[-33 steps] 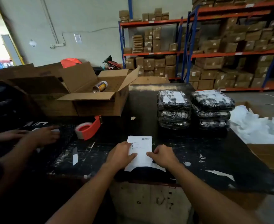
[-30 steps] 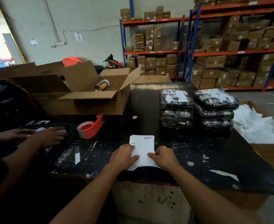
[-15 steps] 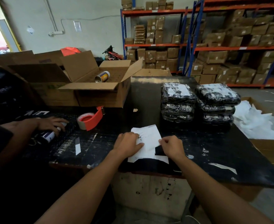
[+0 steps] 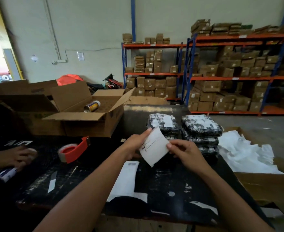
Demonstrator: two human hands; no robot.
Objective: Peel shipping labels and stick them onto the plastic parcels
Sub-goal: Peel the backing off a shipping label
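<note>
Facing two parcel stacks (image 4: 201, 129), we pinch one shipping label (image 4: 154, 146) between left hand (image 4: 135, 144) and right hand (image 4: 186, 152) above the desk (image 4: 171, 181).

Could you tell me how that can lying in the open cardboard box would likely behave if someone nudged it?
The can lies on its side in the box, so it would probably roll. Its near end looks open, so it may be empty and light. The box walls should stop it.
</note>
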